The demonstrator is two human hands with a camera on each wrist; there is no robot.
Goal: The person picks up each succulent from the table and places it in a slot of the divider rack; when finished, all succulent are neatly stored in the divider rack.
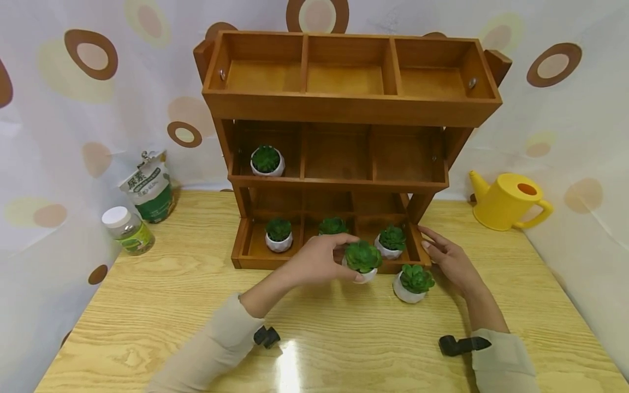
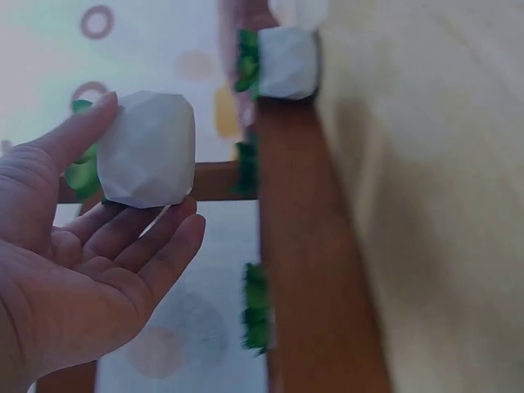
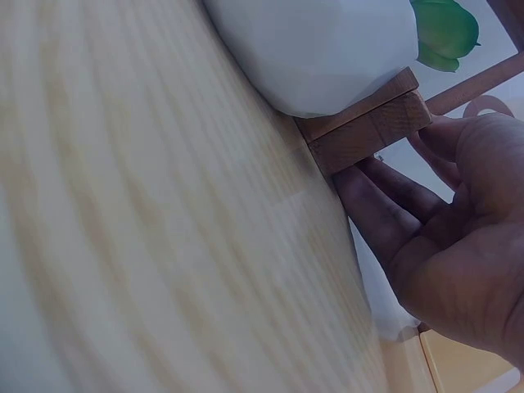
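Note:
In the head view my left hand (image 1: pixel 319 261) holds a potted succulent (image 1: pixel 362 257) in front of the wooden shelf's lowest tier. Its white faceted pot (image 2: pixel 147 151) lies between thumb and fingers in the left wrist view. My right hand (image 1: pixel 454 265) touches the right end of the three-tier wooden shelf (image 1: pixel 351 109), fingers against the bottom tier's side board (image 3: pixel 372 131). Another succulent (image 1: pixel 413 284) stands on the table near that corner. The lowest tier holds a succulent in its left (image 1: pixel 278 234), middle (image 1: pixel 333 225) and right (image 1: pixel 390 242) compartments; the middle one is partly hidden.
One succulent (image 1: pixel 267 160) sits in the middle tier's left compartment. A yellow watering can (image 1: pixel 506 202) stands at the right back of the wooden table (image 1: pixel 162 284). On the left are a white-lidded jar (image 1: pixel 129 231) and a clipped green-and-white bag (image 1: pixel 149 188).

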